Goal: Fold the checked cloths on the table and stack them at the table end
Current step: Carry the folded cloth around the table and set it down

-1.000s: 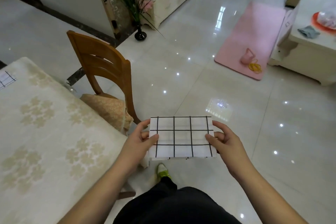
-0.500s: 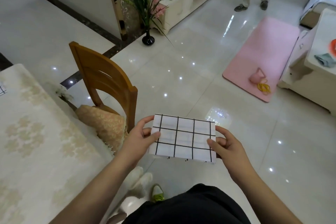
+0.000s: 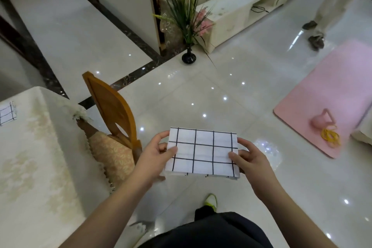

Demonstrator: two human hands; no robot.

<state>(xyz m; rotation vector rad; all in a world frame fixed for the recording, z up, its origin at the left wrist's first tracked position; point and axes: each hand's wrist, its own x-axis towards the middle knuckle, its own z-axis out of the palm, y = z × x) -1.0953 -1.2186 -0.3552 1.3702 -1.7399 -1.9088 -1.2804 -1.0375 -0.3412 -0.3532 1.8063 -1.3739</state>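
Observation:
A folded white cloth with black check lines (image 3: pixel 202 154) is held flat in the air over the floor, to the right of the table. My left hand (image 3: pixel 155 157) pinches its left edge, thumb on top. My right hand (image 3: pixel 249 162) pinches its right edge the same way. Another checked cloth (image 3: pixel 7 112) lies at the far left edge of the view on the table (image 3: pixel 34 167), which has a cream patterned cover.
A wooden chair (image 3: pixel 112 112) with a cushion stands at the table's right side, just left of my left hand. A black vase with a plant (image 3: pixel 188 57) stands on the glossy floor. A pink mat (image 3: pixel 326 94) lies right. A person's legs (image 3: pixel 320 26) show at the far right.
The view has tilted up and turned a little left, so more of the room shows. Both hands keep their hold on the folded cloth, still in front of me.

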